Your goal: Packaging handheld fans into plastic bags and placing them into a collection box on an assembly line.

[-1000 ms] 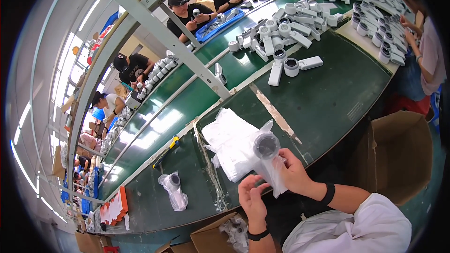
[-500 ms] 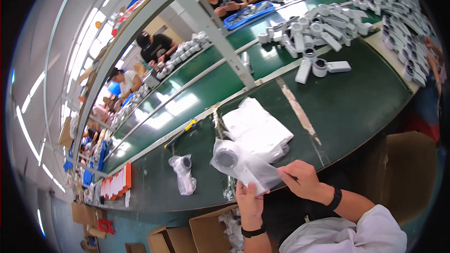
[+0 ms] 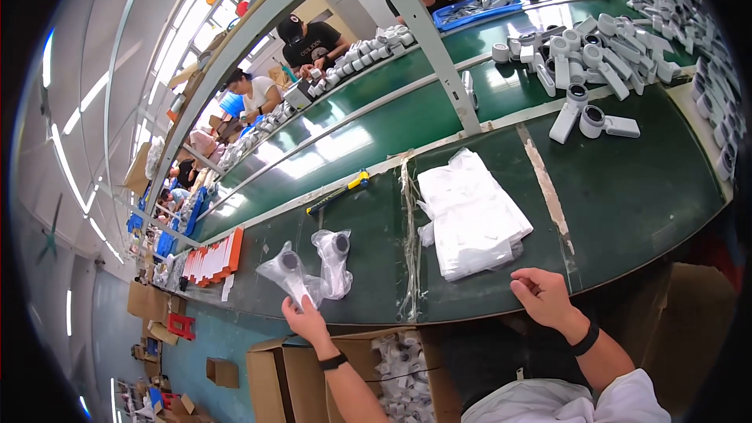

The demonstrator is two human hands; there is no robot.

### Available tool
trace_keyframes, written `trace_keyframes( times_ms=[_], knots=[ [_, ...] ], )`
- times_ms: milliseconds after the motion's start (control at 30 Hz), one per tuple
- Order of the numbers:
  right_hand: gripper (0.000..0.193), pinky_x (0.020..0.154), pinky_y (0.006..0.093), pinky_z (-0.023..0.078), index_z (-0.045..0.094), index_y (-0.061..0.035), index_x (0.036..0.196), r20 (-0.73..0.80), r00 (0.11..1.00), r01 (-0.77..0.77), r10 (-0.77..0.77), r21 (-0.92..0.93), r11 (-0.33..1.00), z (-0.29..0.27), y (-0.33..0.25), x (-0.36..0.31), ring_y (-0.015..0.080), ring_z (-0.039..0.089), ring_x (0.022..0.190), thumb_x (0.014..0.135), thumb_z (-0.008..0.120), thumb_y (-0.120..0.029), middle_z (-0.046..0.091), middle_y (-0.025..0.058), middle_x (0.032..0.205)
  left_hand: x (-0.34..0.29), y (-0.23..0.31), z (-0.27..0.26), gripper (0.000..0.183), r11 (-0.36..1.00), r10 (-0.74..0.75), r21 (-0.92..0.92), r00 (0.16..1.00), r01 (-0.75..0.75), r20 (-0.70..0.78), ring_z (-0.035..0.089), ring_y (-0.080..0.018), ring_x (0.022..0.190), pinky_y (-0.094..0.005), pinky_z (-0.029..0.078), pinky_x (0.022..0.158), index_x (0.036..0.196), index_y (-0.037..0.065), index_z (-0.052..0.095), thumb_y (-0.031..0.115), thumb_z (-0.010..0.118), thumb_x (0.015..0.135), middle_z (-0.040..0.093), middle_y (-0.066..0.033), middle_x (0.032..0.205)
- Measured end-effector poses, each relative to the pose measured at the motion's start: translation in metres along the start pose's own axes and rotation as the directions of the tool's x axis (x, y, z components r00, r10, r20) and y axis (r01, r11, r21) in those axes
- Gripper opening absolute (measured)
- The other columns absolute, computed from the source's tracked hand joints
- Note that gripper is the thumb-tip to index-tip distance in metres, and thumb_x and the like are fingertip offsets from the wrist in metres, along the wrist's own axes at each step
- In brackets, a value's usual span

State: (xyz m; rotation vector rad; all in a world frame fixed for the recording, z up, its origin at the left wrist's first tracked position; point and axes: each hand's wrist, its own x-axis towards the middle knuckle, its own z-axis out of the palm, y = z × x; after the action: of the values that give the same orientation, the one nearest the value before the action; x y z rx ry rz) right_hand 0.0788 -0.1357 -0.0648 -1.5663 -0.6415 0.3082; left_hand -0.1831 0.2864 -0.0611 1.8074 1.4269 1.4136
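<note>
The bag stack [image 3: 472,215] lies on the table [image 3: 634,204], right of two bagged devices [image 3: 336,263].

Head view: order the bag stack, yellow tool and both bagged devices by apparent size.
1. Bag stack
2. Left bagged device and right bagged device: too alike to rank
3. Yellow tool, long but thin

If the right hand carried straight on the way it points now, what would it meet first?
Most likely the stack of white plastic bags, at its near right part. The right hand's height over the green worktop is unclear, so it might pass above them.
</note>
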Motion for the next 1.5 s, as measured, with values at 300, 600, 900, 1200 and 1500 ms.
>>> trace_keyframes(
  times_ms=[300, 600, 900, 1200, 1500],
  knots=[
    [0.013, 0.055, 0.021, 0.047, 0.068, 0.0018, 0.096, -0.059, 0.995, 0.083, -0.086, -0.056, 0.995, -0.001, 0.004, -0.001, 0.0055, 0.059, 0.061, 0.087, 0.069, -0.008, 0.066, 0.0044, 0.074, -0.017, 0.032, 0.045, 0.035, 0.982, 0.081, 0.155, 0.98, -0.11, 0.181, 0.064, -0.0295, 0.085, -0.037, 0.05, 0.075, 0.115, -0.002, 0.06, 0.022, 0.068, 0.09, 0.068, -0.0203, 0.098],
    [0.013, 0.058, 0.0228, 0.05, 0.068, 0.001, 0.096, -0.005, 0.997, 0.073, -0.073, -0.066, 0.995, -0.004, 0.004, -0.004, 0.0088, 0.062, 0.063, 0.088, 0.068, -0.009, 0.067, 0.0066, 0.077, -0.108, 0.111, 0.062, 0.018, 0.95, 0.296, -0.172, 0.927, -0.26, 0.232, 0.058, -0.015, 0.072, -0.0271, 0.046, 0.06, 0.095, 0.001, 0.066, 0.018, 0.062, 0.094, 0.063, -0.0062, 0.084],
    [0.014, 0.058, 0.02, 0.047, 0.069, -0.0007, 0.099, 0.002, 1.0, -0.022, 0.023, -0.014, 1.0, -0.033, -0.03, 0.003, 0.0037, 0.057, 0.063, 0.087, 0.069, -0.008, 0.065, 0.0012, 0.075, -0.165, 0.107, 0.085, 0.014, 0.942, 0.308, -0.277, 0.812, -0.188, 0.496, 0.058, -0.0088, 0.07, -0.024, 0.048, 0.064, 0.094, -0.002, 0.067, 0.012, 0.066, 0.09, 0.065, -0.0041, 0.08],
    [0.024, 0.062, 0.0249, 0.049, 0.067, -0.0021, 0.105, -0.125, 0.99, -0.085, 0.069, -0.127, 0.988, -0.084, -0.015, 0.036, 0.0084, 0.061, 0.067, 0.086, 0.069, -0.015, 0.066, 0.0031, 0.079, -0.169, 0.101, 0.087, 0.012, 0.939, 0.334, -0.248, 0.812, -0.239, 0.478, 0.06, -0.0152, 0.067, -0.0286, 0.05, 0.063, 0.091, -0.003, 0.067, 0.009, 0.066, 0.088, 0.065, -0.0092, 0.078],
    [0.046, 0.083, 0.0389, 0.051, 0.058, -0.0065, 0.121, -0.449, 0.88, -0.272, -0.153, -0.743, 0.611, -0.181, -0.009, 0.121, 0.027, 0.061, 0.093, 0.081, 0.068, -0.027, 0.062, 0.0118, 0.109, -0.173, 0.111, 0.088, 0.015, 0.958, 0.268, -0.225, 0.825, -0.175, 0.497, 0.056, -0.0112, 0.067, -0.0261, 0.046, 0.062, 0.092, -0.004, 0.066, 0.011, 0.065, 0.09, 0.064, -0.0059, 0.077]
  ],
)
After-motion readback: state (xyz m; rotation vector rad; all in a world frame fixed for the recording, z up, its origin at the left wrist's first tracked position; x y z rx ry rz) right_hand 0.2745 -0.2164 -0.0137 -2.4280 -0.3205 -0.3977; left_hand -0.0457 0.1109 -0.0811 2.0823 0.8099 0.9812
